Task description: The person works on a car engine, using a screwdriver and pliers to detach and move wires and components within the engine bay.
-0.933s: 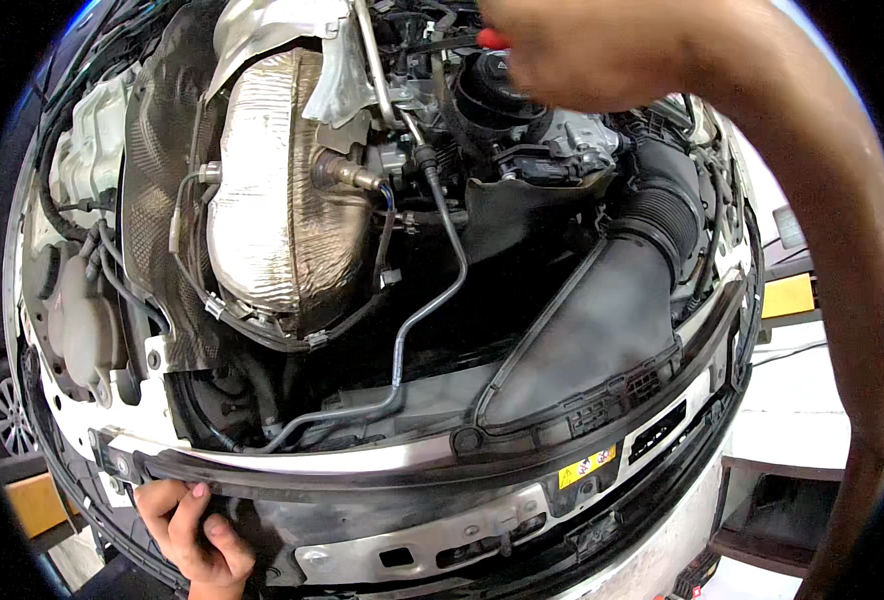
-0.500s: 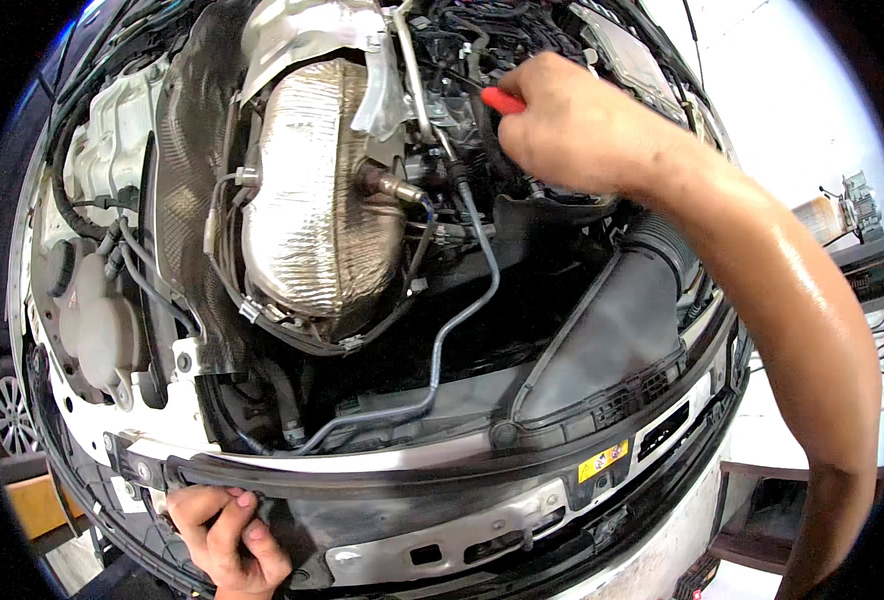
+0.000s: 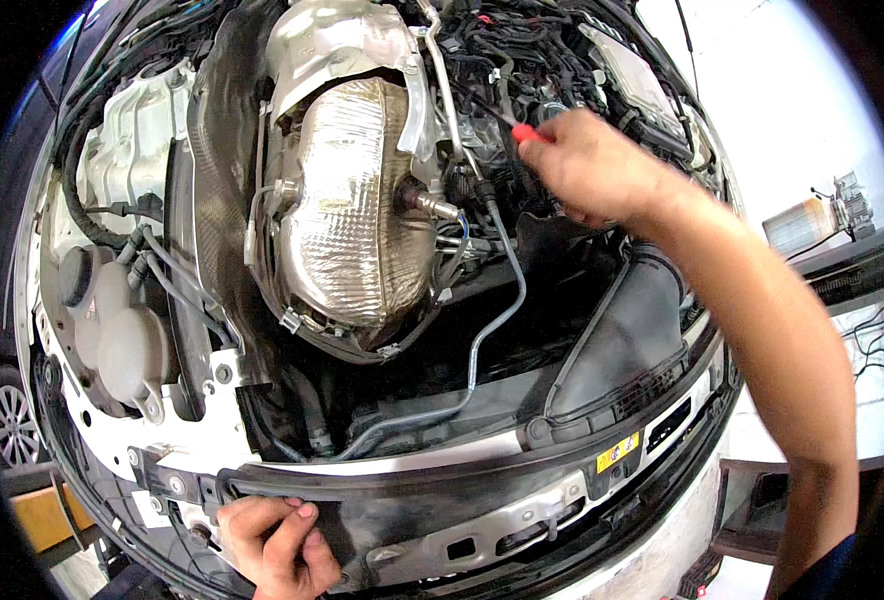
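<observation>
My right hand (image 3: 602, 165) is closed round the red handle (image 3: 530, 134) of a screwdriver-like tool over the engine. A thin shaft leads from the handle up and left among dark hoses and wiring; its tip is lost there. At the car's front edge, my left hand (image 3: 280, 545) has its fingers curled against the black front panel (image 3: 362, 515). Whether anything is inside those fingers is hidden. Left of the tool runs a thin metal pipe (image 3: 507, 300), bending down to the front.
A silver heat shield (image 3: 347, 200) bulges mid-bay with a sensor (image 3: 432, 204) on its side. A black air duct (image 3: 622, 340) lies below my right forearm. A white reservoir (image 3: 127, 350) is at the left. On a bench at the right stands a cylindrical motor-like part (image 3: 802, 225).
The whole view has shifted, so the engine bay sits further right and lower. My right hand with the red-handled tool has come slightly nearer, and more shaft shows. My left hand stays at the front edge.
</observation>
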{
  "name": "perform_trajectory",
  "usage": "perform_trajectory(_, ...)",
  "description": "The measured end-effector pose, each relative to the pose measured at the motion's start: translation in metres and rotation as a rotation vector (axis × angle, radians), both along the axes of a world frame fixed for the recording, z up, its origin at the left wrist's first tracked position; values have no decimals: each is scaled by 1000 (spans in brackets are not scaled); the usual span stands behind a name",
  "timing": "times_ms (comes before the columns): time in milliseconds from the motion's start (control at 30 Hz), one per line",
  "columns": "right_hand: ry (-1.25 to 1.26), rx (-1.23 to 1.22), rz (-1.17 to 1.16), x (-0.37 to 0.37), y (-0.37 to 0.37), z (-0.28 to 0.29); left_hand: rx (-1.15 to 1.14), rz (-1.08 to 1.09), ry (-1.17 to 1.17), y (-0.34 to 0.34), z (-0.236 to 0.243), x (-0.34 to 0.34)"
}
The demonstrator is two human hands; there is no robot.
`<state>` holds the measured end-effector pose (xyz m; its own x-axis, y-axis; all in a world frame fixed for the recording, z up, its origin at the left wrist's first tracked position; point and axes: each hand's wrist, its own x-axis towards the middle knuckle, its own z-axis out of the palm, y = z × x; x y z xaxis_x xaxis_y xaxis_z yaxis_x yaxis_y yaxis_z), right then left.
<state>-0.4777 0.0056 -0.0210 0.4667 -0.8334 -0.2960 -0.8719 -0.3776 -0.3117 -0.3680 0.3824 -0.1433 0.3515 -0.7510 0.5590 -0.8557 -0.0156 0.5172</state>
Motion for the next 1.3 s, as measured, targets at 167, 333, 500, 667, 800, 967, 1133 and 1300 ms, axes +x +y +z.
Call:
perform_trajectory(167, 48, 51, 19, 18, -13, 47, 6, 8, 35, 1, -1, -1)
perform_trajectory(333, -24, -8, -78, 11, -4, 32, -4, 9, 38, 1, -3, -1)
perform_trajectory(500, -149, 188, -117, 18, -16, 68, -21, 2, 59, 2, -4, 0)
perform_trajectory(667, -106, 254, -166, 38, -3, 70, -9, 10, 59, 2, -2, 0)
perform_trajectory(800, -202, 241, -270, 37, 15, 48, -21, -1, 82, 4, -2, 3)
perform_trajectory(967, -160, 102, -242, 34, 29, 11, -21, -2, 95, 7, -6, 4)
perform_trajectory(1133, -305, 115, -285, 21, 35, -31, -28, 13, 75, 7, -8, 4)
perform_trajectory(1300, -355, 85, -300, 18, 30, -56, -44, 16, 85, 5, -5, 4)
